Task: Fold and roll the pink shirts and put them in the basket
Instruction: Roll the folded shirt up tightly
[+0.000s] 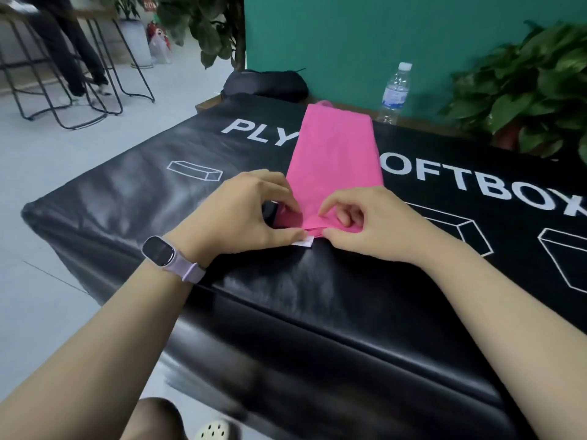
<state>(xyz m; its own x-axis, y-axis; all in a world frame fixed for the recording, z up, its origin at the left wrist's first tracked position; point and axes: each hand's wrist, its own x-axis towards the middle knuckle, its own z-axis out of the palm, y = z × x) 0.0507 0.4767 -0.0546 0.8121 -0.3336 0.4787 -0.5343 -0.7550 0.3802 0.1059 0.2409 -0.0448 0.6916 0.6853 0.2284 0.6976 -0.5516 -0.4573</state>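
1. We see one bright pink cloth shirt [333, 154] lying on the shiny black padded worktop [127, 198] with white letters on it. The shirt is already folded into a long narrow strip that runs away from us.

2. Our left hand [247, 211] pinches the near end of the shirt, thumb below and fingers curled on top. A small white tag [303, 242] pokes out just beside the thumb.

3. Our right hand [365, 220] holds the same near end too, with its fingers bent over the cloth. The two hands are close together.

4. The near end looks a little turned up, so we think the rolling is just starting. Most of the strip is flat and not rolled yet.

5. We think what is left is to roll the strip all the way to the far end and then put it in the basket.

6. We cannot see a basket anywhere, and we cannot see any other pink shirts, so we cannot tell how many are done.

7. A clear plastic water bottle [395, 90] stands at the far edge of the worktop, well apart from our hands. A lilac watch [160, 250] is on our left wrist.
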